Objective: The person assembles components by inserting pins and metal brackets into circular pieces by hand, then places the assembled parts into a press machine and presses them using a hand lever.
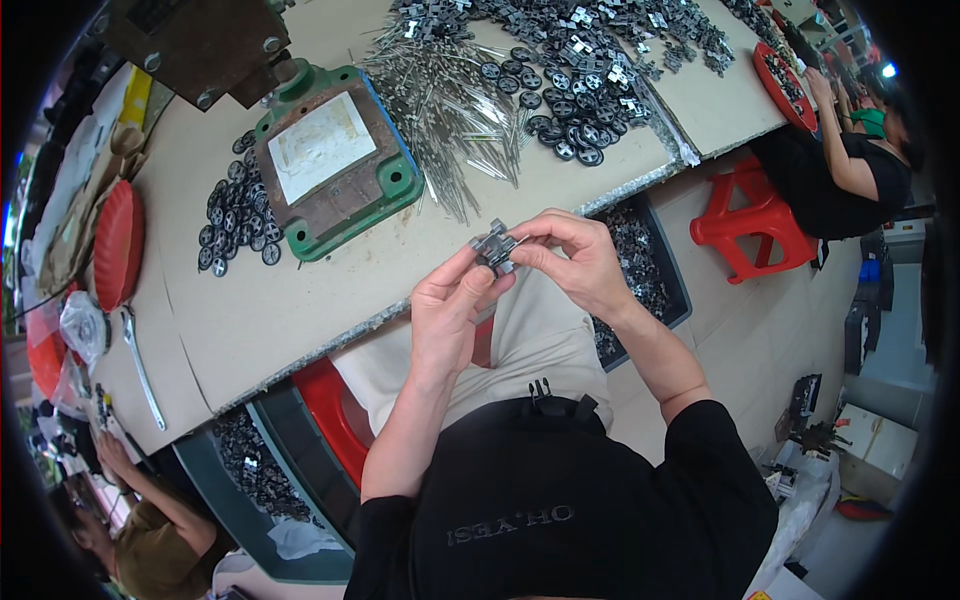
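At a bench [280, 312], near its front edge, a grey part [494, 248] is pinched by the left hand [448, 308], its right side pinched by the right hand [582, 262]. Beyond, loose pins [452, 125] are heaped between a green press [345, 229] and black wheels [580, 120].

The bench [280, 320] carries metal pins [455, 125], black wheels [572, 115] — and a green press [345, 195].

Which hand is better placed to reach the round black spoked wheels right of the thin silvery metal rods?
Probably the right hand: it is nearer those wheels, while the left hand grips the small, blocky grey part from below.
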### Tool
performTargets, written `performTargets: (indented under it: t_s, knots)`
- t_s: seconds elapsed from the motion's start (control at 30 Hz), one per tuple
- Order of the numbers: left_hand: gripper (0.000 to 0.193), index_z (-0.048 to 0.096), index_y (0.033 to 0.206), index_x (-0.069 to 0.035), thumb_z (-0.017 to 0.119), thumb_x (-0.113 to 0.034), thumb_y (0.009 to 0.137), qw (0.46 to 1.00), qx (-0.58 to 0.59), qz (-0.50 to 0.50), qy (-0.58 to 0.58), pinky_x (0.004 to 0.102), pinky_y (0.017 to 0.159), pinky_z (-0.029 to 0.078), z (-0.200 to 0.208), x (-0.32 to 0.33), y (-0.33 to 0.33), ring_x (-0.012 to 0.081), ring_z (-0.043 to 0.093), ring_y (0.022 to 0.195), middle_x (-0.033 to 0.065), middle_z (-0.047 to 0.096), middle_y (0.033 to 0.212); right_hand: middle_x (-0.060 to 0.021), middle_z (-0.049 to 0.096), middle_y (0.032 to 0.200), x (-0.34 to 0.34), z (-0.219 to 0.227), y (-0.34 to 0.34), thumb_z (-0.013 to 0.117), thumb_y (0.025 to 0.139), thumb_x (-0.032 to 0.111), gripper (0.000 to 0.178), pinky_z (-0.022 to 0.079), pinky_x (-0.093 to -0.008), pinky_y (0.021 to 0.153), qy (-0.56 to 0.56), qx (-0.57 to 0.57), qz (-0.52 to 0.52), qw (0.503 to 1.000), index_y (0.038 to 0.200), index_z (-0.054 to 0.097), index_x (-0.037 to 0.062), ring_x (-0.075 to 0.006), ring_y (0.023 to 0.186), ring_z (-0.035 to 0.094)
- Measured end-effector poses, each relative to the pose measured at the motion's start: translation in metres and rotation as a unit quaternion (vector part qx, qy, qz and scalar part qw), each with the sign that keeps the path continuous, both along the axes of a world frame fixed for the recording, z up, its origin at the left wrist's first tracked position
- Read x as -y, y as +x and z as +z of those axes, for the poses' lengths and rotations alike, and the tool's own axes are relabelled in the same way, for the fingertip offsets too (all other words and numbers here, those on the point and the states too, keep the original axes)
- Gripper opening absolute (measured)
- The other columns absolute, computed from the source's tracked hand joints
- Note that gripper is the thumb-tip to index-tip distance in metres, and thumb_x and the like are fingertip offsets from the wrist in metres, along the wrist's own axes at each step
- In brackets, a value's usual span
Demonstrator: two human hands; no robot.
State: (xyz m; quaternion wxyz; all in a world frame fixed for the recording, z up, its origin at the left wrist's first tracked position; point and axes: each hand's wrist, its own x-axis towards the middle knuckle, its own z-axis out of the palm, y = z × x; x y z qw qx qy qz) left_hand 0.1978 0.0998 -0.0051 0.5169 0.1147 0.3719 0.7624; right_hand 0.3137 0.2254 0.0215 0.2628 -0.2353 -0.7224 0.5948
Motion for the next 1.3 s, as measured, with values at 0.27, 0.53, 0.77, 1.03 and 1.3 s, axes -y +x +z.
performTargets:
  t_s: [0.27, 0.53, 0.77, 1.03, 1.3]
  knots:
    - [0.027, 0.051, 0.113, 0.006, 0.050, -0.004, 0.089, 0.999, 0.037, -0.037, 0.017, 0.0329, 0.082, 0.053, -0.006, 0.003, -0.006, 0.0248, 0.061, 0.094, 0.0154, 0.060, 0.105, -0.0083, 0.060, 0.085, -0.095, -0.005, -0.019, 0.065, 0.076, 0.016, 0.020, 0.041, -0.0323, 0.076, 0.396, 0.132, -0.106, 0.903, 0.089, 0.066, 0.0007, -0.0207, 0.084, 0.054]
    - [0.023, 0.054, 0.110, 0.001, 0.052, -0.009, 0.089, 0.999, 0.026, -0.030, 0.002, 0.0364, 0.083, 0.052, -0.007, 0.001, -0.008, 0.0296, 0.060, 0.095, 0.0145, 0.060, 0.104, -0.0114, 0.056, 0.095, -0.117, -0.006, -0.042, 0.069, 0.070, 0.022, 0.028, 0.036, -0.0382, 0.083, 0.489, 0.232, -0.107, 0.834, 0.090, 0.065, 0.0022, -0.0282, 0.095, 0.047]
    - [0.025, 0.052, 0.112, 0.003, 0.051, -0.004, 0.088, 0.999, 0.042, -0.006, -0.002, 0.0318, 0.081, 0.052, -0.005, 0.000, -0.012, 0.0258, 0.061, 0.095, 0.0152, 0.060, 0.103, -0.0132, 0.061, 0.083, -0.068, 0.024, -0.015, 0.059, 0.080, 0.014, 0.019, 0.044, -0.0318, 0.071, 0.198, 0.141, 0.081, 0.967, 0.091, 0.062, -0.0022, -0.0278, 0.079, 0.057]
    - [0.024, 0.052, 0.110, 0.003, 0.052, -0.004, 0.088, 0.999, 0.037, -0.010, -0.006, 0.0311, 0.080, 0.052, -0.006, -0.001, -0.009, 0.0254, 0.061, 0.093, 0.0146, 0.061, 0.102, -0.0124, 0.060, 0.081, -0.068, 0.008, -0.001, 0.063, 0.076, 0.016, 0.022, 0.046, -0.0342, 0.071, 0.377, 0.289, -0.030, 0.880, 0.089, 0.064, -0.0020, -0.0297, 0.078, 0.058]
    - [0.025, 0.052, 0.111, 0.003, 0.053, -0.004, 0.087, 1.000, 0.020, -0.007, -0.020, 0.0307, 0.080, 0.052, -0.005, -0.001, -0.010, 0.0247, 0.061, 0.093, 0.0145, 0.061, 0.102, -0.0135, 0.053, 0.103, -0.066, 0.000, -0.003, 0.058, 0.076, 0.001, 0.031, 0.043, -0.0341, 0.080, 0.409, 0.223, 0.083, 0.881, 0.107, 0.055, 0.0002, -0.0287, 0.092, 0.052]
